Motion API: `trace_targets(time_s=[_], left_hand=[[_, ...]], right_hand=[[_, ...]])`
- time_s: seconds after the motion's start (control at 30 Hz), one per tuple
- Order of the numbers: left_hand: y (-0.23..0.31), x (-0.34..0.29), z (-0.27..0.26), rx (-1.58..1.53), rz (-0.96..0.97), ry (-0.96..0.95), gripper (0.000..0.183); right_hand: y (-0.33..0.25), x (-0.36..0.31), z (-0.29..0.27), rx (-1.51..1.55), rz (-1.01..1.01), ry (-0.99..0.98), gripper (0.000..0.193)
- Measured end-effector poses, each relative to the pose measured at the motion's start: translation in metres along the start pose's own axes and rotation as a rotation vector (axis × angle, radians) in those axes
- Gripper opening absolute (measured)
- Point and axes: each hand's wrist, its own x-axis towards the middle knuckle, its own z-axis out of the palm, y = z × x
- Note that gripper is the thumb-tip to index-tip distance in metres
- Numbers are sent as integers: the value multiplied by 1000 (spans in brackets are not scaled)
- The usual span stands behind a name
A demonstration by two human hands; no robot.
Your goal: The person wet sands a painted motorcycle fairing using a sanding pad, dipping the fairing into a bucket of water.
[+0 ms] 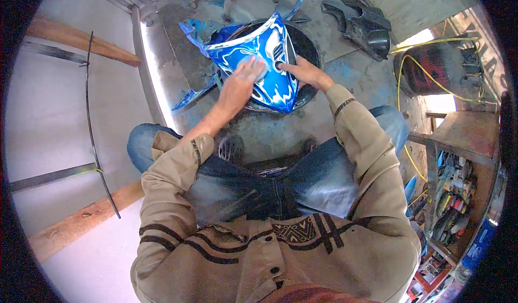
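A glossy blue and white motorcycle fairing panel, pointed at its near end, lies tilted over a round black tub. My left hand presses on the panel's top with its fingers close together. A pale greyish patch shows beneath those fingers, and motion blur hides what it is. At the panel's right edge, my right hand grips it with the thumb on top. The other fingers of that hand are partly hidden.
Another blue panel piece sticks out left of the tub. Black plastic fairings lie on the floor at the far right. A dark drum with a yellow hose stands right of me, near a wooden shelf of tools.
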Motion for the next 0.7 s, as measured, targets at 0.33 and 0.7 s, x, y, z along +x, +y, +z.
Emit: trace_targets(time_s=[0.33, 0.7], left_hand=[[-1, -6, 1, -30, 273, -53, 46], [18, -47, 5, -270, 245, -266, 61]], right_hand=[[-27, -23, -2, -6, 4, -52, 78], [-30, -27, -1, 19, 16, -65, 74]])
